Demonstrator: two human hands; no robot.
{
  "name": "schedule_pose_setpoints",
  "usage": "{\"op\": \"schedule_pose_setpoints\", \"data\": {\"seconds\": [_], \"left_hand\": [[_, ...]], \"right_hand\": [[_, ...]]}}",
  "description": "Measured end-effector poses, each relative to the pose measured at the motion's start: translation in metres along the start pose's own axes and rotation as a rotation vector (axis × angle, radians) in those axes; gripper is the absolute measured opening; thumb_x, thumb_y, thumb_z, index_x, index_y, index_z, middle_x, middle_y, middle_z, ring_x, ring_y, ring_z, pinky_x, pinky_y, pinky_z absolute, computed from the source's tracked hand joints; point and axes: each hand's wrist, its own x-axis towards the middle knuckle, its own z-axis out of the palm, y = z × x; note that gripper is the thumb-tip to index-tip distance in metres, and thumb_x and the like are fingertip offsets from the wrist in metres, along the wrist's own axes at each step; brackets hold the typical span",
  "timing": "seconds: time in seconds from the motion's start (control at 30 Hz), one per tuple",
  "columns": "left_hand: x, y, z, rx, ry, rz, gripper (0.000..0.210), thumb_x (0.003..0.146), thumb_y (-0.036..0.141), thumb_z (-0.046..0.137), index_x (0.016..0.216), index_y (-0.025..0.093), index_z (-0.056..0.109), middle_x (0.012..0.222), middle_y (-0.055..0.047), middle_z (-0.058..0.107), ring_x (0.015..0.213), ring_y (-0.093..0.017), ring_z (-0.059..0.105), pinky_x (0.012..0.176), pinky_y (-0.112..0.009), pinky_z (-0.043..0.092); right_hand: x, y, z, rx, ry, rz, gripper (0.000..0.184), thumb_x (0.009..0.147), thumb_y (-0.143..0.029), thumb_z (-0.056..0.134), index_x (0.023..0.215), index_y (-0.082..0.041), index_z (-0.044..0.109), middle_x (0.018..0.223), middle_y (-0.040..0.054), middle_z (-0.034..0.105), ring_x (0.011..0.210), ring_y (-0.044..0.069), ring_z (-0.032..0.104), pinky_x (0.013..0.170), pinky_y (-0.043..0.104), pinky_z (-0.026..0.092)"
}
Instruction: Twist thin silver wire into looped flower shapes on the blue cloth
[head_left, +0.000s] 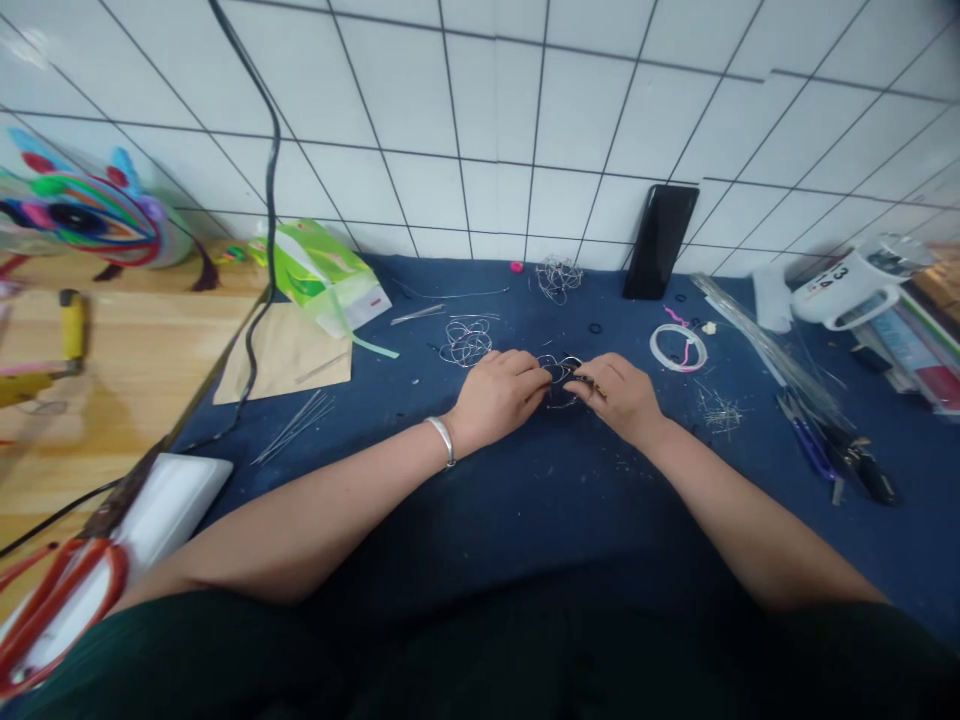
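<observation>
My left hand (504, 392), a silver bangle on its wrist, has its fingers closed in a pinch on a thin silver wire (551, 368) that curls in loops between my hands. My right hand (621, 394) is closed close beside it, with a small dark item with yellowish bits (591, 384) at its fingertips; its kind is too small to make out. Behind my left hand lies a loose coil of wire (466, 342). To the right of my right hand are a white ring-shaped roll (678, 348) and a pile of short wire pieces (721, 412).
A black phone (660, 242) leans on the tiled wall. Pliers (810, 440), a white mug (847, 288) and books are at the right. A green packet (322, 275), brown paper (285, 350), a black cable (271, 160) and red-handled scissors (67, 600) are at the left. Tangled wire (558, 278) lies behind.
</observation>
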Motion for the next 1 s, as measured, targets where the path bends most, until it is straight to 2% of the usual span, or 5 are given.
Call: {"op": "schedule_pose_setpoints", "data": {"seconds": [0.17, 0.43, 0.67, 1.0], "left_hand": [[0.000, 0.000, 0.002, -0.029, -0.025, -0.037, 0.017, 0.088, 0.024, 0.051, 0.097, 0.018, 0.065, 0.093, -0.006, 0.062, 0.089, -0.019, 0.057, 0.075, -0.033, 0.043], [0.002, -0.001, 0.004, -0.131, 0.031, 0.006, 0.015, 0.084, 0.019, 0.055, 0.097, 0.017, 0.062, 0.111, -0.009, 0.061, 0.101, -0.022, 0.057, 0.083, -0.035, 0.047], [0.000, -0.002, 0.006, -0.152, -0.076, 0.083, 0.019, 0.088, 0.018, 0.049, 0.104, 0.019, 0.059, 0.103, -0.005, 0.067, 0.094, -0.018, 0.062, 0.081, -0.032, 0.048], [0.001, 0.000, 0.001, -0.174, -0.109, 0.200, 0.021, 0.093, 0.023, 0.044, 0.102, 0.024, 0.064, 0.106, -0.002, 0.067, 0.094, -0.014, 0.063, 0.078, -0.028, 0.045]], "right_hand": [[0.003, -0.001, 0.003, 0.192, -0.046, 0.019, 0.009, 0.091, -0.024, 0.054, 0.098, -0.022, 0.059, 0.089, 0.0041, 0.064, 0.084, 0.016, 0.062, 0.078, 0.030, 0.052], [0.003, -0.013, 0.006, 0.251, -0.009, 0.137, 0.003, 0.089, -0.022, 0.055, 0.090, -0.021, 0.058, 0.083, 0.0035, 0.062, 0.080, 0.016, 0.060, 0.075, 0.030, 0.050], [0.006, -0.019, 0.003, 0.322, -0.008, 0.243, 0.008, 0.089, -0.022, 0.052, 0.085, -0.022, 0.059, 0.079, 0.0016, 0.062, 0.074, 0.014, 0.058, 0.071, 0.029, 0.048], [0.005, -0.025, 0.002, 0.462, 0.036, 0.454, 0.005, 0.084, -0.026, 0.059, 0.083, -0.021, 0.060, 0.074, -0.0012, 0.062, 0.067, 0.013, 0.057, 0.062, 0.026, 0.046]]}}
